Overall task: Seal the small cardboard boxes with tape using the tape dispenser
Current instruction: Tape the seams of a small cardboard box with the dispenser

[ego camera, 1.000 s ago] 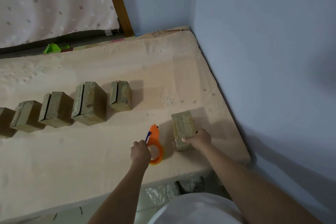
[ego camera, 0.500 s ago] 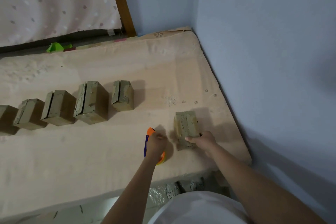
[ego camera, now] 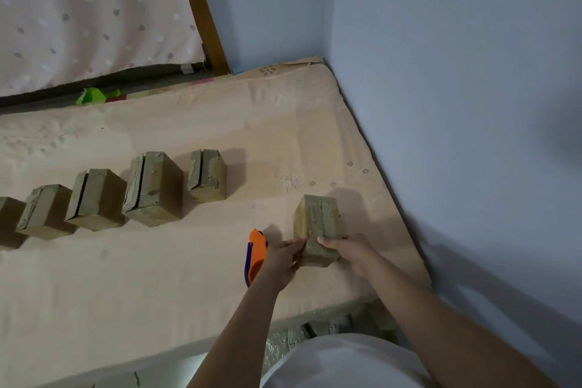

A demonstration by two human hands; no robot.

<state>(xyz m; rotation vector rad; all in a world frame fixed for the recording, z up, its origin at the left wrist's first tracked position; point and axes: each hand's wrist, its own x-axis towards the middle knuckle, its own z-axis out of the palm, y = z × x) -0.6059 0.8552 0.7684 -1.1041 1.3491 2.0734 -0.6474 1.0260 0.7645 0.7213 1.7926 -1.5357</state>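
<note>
A: Fingers first: what do they hold?

B: The left hand (ego camera: 283, 257) grips the orange and blue plastic tape dispenser (ego camera: 255, 257), its fingertips touching the small brown cardboard box (ego camera: 316, 230). The right hand (ego camera: 346, 250) pinches that box's near end, steadying it on the beige mattress (ego camera: 189, 277).

A: Which step?

B: Starting the tape, I judge. Next, press the dispenser down and draw it along the top seam. Five other brown boxes (ego camera: 151, 189) wait in a row, well apart.
</note>
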